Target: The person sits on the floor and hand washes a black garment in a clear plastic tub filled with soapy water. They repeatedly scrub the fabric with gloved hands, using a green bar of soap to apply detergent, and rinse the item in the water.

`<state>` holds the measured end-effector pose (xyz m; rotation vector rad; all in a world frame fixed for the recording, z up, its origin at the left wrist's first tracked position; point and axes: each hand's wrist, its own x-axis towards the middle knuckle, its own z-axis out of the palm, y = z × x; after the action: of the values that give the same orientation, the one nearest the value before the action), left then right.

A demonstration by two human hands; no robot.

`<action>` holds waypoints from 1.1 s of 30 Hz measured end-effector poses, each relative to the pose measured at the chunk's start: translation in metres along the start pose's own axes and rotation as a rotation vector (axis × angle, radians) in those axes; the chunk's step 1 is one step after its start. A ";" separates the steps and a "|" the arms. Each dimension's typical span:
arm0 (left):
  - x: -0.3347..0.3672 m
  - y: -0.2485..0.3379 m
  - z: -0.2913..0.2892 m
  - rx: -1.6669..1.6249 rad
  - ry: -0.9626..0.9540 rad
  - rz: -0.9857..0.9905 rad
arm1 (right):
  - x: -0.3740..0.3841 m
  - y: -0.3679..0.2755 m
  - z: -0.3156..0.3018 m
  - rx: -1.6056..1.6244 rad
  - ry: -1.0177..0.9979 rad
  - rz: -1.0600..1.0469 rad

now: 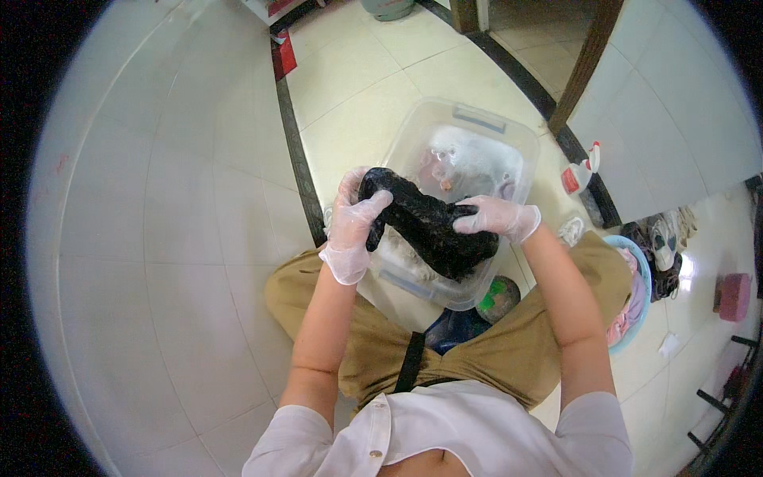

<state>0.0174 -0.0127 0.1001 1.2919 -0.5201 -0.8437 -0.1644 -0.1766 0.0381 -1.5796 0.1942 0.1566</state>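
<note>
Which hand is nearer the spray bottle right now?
Right. The right hand, gripping the near side of the black item, is left of the spray bottle; the left hand is farther left, at the item's other end.

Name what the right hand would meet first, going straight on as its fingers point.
The right hand would meet the black item it grips; beyond that, probably the left hand, though depth is unclear.

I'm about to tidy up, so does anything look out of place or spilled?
A small white scrap lies loose on the floor tiles, right of the blue basin and apart from other things, so it looks like litter; I can't tell its kind. The suds appear contained in the clear plastic tub.
</note>
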 end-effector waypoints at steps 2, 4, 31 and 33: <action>0.001 0.002 0.007 -0.002 0.027 0.023 | -0.002 -0.011 0.009 -0.082 0.186 -0.108; 0.002 0.005 0.017 -0.104 0.076 -0.085 | 0.005 0.004 0.010 0.003 0.383 -0.237; -0.018 0.006 0.061 -0.566 -0.025 -0.500 | 0.053 0.036 0.022 -0.173 0.986 -0.281; -0.017 0.013 0.045 -0.571 -0.008 -0.405 | 0.049 0.023 0.012 0.119 0.785 -0.265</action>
<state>-0.0236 -0.0270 0.1246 0.8690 -0.0027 -1.2266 -0.1211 -0.1662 0.0045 -1.4627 0.5856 -0.6824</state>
